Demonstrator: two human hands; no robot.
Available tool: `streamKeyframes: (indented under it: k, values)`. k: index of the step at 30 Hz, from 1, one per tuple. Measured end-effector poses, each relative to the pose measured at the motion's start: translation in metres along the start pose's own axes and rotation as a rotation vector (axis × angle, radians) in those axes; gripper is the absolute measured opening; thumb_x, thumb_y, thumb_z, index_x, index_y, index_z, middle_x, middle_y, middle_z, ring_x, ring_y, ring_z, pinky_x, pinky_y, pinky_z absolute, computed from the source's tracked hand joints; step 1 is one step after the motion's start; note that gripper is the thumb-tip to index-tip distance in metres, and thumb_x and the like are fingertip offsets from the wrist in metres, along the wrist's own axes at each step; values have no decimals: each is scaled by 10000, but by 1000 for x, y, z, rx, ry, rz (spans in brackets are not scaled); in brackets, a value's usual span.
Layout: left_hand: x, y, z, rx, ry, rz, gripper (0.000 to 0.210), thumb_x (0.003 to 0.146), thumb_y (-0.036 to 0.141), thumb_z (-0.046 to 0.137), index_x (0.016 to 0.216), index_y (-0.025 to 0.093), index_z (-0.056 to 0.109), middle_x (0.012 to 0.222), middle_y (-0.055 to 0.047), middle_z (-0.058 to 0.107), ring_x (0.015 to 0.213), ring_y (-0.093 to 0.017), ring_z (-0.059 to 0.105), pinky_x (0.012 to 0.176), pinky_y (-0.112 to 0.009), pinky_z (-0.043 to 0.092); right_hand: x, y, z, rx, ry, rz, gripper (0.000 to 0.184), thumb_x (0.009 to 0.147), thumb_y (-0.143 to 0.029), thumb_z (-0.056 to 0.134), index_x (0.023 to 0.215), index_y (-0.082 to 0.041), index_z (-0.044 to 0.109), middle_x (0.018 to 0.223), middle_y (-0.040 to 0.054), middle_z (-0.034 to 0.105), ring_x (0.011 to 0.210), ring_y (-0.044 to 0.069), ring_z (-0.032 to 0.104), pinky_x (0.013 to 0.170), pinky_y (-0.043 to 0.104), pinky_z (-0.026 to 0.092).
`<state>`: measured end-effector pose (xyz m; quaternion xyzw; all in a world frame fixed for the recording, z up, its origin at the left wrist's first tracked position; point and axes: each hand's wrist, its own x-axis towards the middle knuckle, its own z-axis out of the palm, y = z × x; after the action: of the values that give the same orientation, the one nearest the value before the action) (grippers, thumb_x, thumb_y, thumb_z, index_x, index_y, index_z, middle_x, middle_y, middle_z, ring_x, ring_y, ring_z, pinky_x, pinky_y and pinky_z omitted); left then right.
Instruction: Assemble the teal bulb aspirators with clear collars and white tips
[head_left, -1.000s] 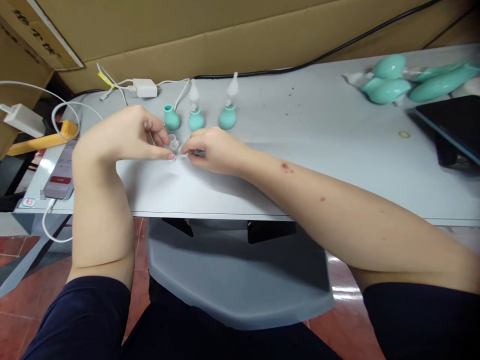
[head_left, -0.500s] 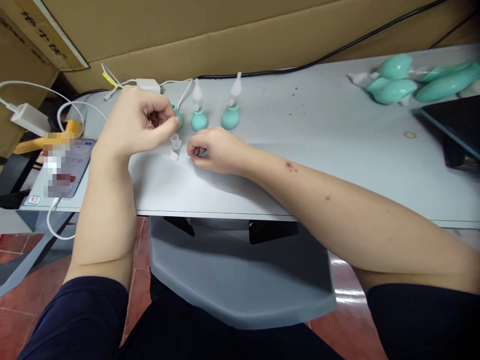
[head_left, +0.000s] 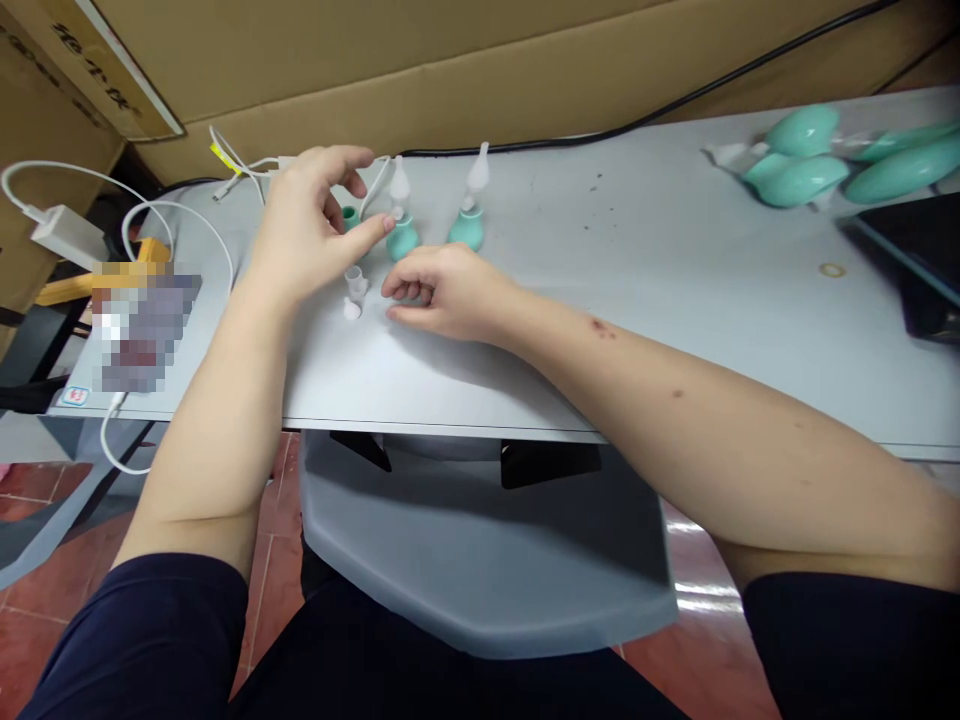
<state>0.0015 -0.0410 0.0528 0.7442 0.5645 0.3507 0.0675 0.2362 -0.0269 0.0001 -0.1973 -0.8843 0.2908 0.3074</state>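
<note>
My left hand [head_left: 322, 215] is open, thumb and fingers apart. Its thumb tip lies at the near left side of a green rubber bulb [head_left: 403, 240] with a clear white pointed nozzle [head_left: 400, 183]; contact is unclear. Behind that hand a nozzle-less green bulb [head_left: 350, 217] shows its open top. My right hand [head_left: 442, 290] rests on the table with loosely curled fingers and a gap to the thumb, nothing visible in it. A clear cup-like piece [head_left: 355, 281] and a small white plug [head_left: 352, 309] lie between the hands. Another bulb [head_left: 466, 230] with a nozzle [head_left: 478, 172] stands upright behind my right hand.
Several green bulbs [head_left: 806, 180] lie at the back right, by a black object [head_left: 911, 250] and a tan ring [head_left: 832, 270]. At left are a blurred phone [head_left: 150, 330], a white charger [head_left: 71, 235] and cables. A cardboard wall [head_left: 450, 70] closes off the back.
My left hand has opened its pinch and shifted right, from beside the nozzle-less bulb to the middle bulb. My right hand's fingers have parted slightly from the thumb.
</note>
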Motion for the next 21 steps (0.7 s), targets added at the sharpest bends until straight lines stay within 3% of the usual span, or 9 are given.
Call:
streamKeyframes:
  k: [4,9,13,18,21]
  values:
    - [0,21,2,21,-53,-70,569,856,518,834,1401,363,790,1433,-30,829,907,-304,790,859,-486,623,-1,-6,-9,-37,57,-16,107,976,-145,715,885,-199,730,892,30,754,812,211,692,822,358,555]
    - [4,28,9,65,-174,-61,307,840,448,764,1106,304,814,1212,-50,886,929,-328,799,908,-487,619,-1,-16,-15,-90,117,40,161,1006,-184,709,850,-223,693,848,30,734,779,218,673,801,377,550]
    - [9,23,16,-12,-142,8,199,778,449,733,911,302,754,1087,-60,883,885,-334,785,867,-512,603,-2,-20,-18,-79,162,100,239,1050,-294,747,829,-244,669,816,47,703,836,256,694,796,396,568]
    - [5,27,12,14,-162,40,257,890,511,733,1046,319,803,1176,-21,877,954,-299,754,886,-511,619,-5,-20,-23,-17,341,177,313,1086,-424,741,845,-264,624,823,58,678,812,269,683,772,414,583]
    - [0,30,9,-24,-95,119,347,926,614,761,1074,302,799,1163,-21,866,932,-261,723,878,-491,609,-7,-17,-25,82,445,219,297,1000,-492,859,1077,-289,657,872,29,675,760,255,657,708,397,572]
